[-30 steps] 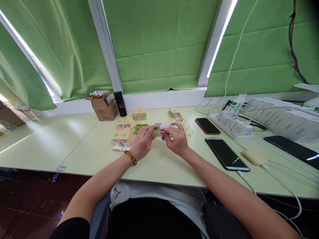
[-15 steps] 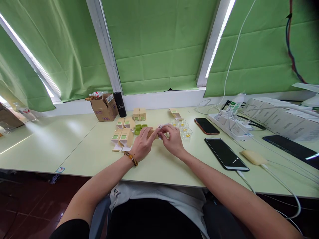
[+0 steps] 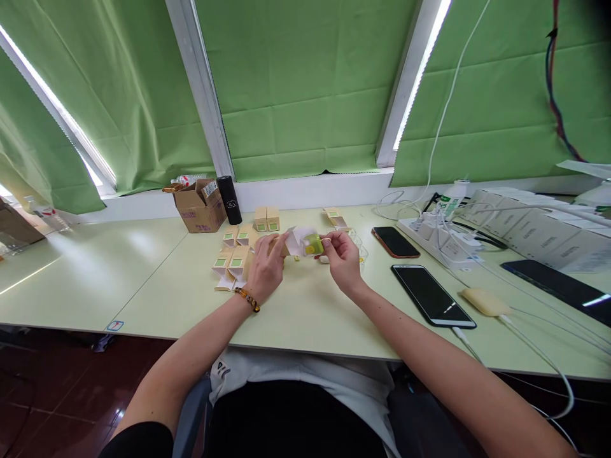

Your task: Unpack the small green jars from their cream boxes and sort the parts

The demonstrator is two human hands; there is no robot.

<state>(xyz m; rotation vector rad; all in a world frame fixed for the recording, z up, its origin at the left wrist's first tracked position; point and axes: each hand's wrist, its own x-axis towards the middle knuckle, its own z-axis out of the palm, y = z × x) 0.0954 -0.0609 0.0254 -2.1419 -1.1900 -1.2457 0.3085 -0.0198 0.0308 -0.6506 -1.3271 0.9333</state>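
Note:
My left hand (image 3: pixel 265 267) is closed around a small tan cardboard box, its white inner flap (image 3: pixel 294 240) standing open toward the right. Between the fingertips of my right hand (image 3: pixel 344 262) is a small green-and-clear container (image 3: pixel 313 244), right at the box's open end. Whether it is partly inside the box, I cannot tell. Several tan boxes with green labels (image 3: pixel 241 261) stand with open flaps just left of my left hand. Partly behind my right hand lie clear plastic containers (image 3: pixel 357 240).
Two closed tan boxes (image 3: pixel 266 219) and an opened one (image 3: pixel 335 218) stand farther back. At the rear left are a brown carton (image 3: pixel 199 213) and a black cylinder (image 3: pixel 230 200). Two phones (image 3: pixel 432 296), a power strip (image 3: pixel 442 242) and loose white cables occupy the right side.
My hands have moved apart, the right one to the right and slightly up. The box's white flap and the green container, hidden by my fingers before, now show between them.

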